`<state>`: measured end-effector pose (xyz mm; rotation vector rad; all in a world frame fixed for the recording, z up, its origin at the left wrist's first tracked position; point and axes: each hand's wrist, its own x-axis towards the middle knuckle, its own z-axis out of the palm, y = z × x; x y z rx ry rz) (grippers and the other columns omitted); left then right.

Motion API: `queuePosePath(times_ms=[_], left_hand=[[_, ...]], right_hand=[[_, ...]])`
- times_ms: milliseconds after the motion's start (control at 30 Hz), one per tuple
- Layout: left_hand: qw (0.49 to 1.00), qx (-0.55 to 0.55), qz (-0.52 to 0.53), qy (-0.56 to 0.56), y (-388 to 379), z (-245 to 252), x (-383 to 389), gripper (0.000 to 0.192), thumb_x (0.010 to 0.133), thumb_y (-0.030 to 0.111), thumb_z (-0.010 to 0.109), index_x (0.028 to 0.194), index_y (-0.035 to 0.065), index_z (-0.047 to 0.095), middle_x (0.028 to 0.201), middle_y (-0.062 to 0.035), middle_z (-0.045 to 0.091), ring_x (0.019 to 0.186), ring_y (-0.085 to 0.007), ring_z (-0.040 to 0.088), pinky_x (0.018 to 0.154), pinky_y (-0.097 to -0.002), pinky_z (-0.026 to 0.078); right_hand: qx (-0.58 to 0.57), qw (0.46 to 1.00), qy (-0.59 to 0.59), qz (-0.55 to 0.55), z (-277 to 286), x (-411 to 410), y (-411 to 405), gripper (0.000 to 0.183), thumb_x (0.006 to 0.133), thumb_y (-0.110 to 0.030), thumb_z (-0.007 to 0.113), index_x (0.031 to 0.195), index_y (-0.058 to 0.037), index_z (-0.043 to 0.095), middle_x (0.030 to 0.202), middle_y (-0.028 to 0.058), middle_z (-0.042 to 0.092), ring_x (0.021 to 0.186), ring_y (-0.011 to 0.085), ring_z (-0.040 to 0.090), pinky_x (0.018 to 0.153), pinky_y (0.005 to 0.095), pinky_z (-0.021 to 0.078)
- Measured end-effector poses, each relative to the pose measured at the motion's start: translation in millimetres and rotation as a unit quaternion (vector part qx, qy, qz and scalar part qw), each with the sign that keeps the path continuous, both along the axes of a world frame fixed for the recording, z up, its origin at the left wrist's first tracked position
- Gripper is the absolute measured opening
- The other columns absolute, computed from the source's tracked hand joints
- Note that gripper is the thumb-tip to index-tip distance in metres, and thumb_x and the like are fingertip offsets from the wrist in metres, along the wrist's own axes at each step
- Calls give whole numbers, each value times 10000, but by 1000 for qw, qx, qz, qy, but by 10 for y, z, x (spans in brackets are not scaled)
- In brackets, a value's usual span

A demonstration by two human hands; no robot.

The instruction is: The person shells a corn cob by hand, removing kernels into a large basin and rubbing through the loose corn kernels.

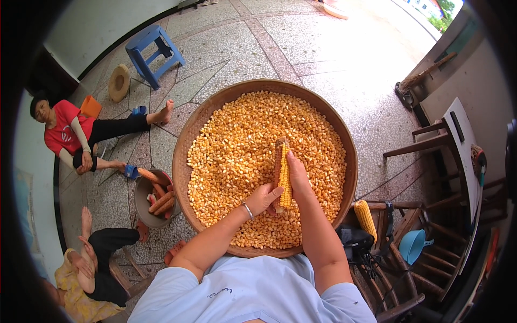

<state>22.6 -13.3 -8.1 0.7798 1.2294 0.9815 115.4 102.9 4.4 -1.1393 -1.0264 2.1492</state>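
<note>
A partly shelled ear of corn (285, 177) stands tilted over a round woven basket (183, 169). Yellow kernels line its right side, while the left side is bare reddish cob. My left hand (262, 198), with a metal bracelet at the wrist, grips the ear low on its left side. Around its right side my right hand (298, 173) is closed, the thumb along the kernels near the upper end. Loose corn kernels (242, 141) fill the basket in a thick, uneven layer beneath both hands. The fingers behind the ear are partly hidden.
Left of the basket a grey bucket (143, 210) holds several bare cobs (163, 202). Two people sit along the left. A blue plastic stool (151, 52) and straw hat (119, 82) are beyond. At right, another corn ear (365, 220) and a blue dipper (412, 246) rest on wooden chairs.
</note>
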Motion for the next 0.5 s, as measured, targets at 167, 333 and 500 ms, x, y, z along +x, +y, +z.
queuePosePath(times_ms=[167,333,500], left_hand=[[1000,12,6,-12,0,-57,11,660,842,604,443,1016,-31,486,776,-79,571,652,-176,634,506,-278,549],[998,19,20,-61,-9,-79,-6,658,858,605,405,1069,-13,477,821,-85,597,677,-187,639,526,-281,554],[994,-3,50,-97,-10,47,18,723,819,671,389,1063,-3,482,835,-85,604,690,-190,647,538,-280,557]], right_hand=[[-15,1000,-2,-20,17,9,10,373,916,-420,463,926,-56,541,709,42,552,558,131,519,504,270,440],[-36,998,-10,-42,80,9,26,398,923,-428,440,934,-44,545,716,48,563,573,132,532,509,274,443],[-18,1000,3,-15,57,30,27,395,922,-426,442,949,-45,546,725,46,566,576,128,535,519,271,448]])
